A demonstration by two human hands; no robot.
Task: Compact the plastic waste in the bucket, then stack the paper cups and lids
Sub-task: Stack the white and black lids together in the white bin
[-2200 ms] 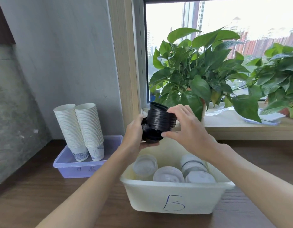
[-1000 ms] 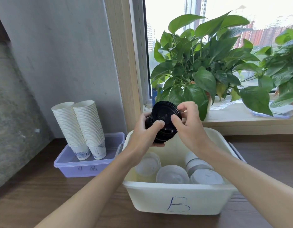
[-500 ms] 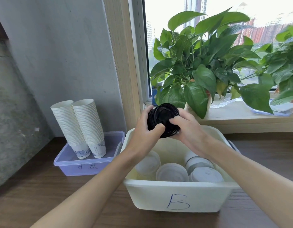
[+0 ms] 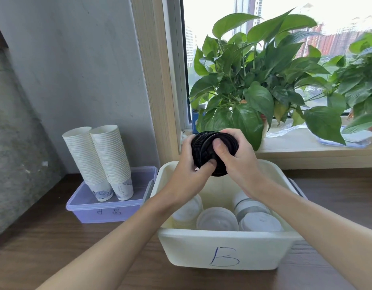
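Observation:
I hold a stack of black plastic lids [image 4: 204,147] on its side above the white bin marked "B" [image 4: 222,254]. My left hand [image 4: 188,170] grips the stack from the left and below, thumb on its face. My right hand [image 4: 238,158] wraps it from the right, thumb pressed on the top lid. Inside the bin lie several stacks of white lids [image 4: 217,218]. Two tall stacks of paper cups [image 4: 101,160] stand in a purple tray [image 4: 105,210] at the left.
The bin and tray rest on a dark wooden floor or tabletop [image 4: 34,248]. A grey wall [image 4: 76,70] rises behind the cups. Leafy potted plants [image 4: 254,80] stand on the window sill [image 4: 317,147] just behind my hands.
The black lid stack has turned from sideways to facing me and dropped slightly toward the bin. Both thumbs now press on its face.

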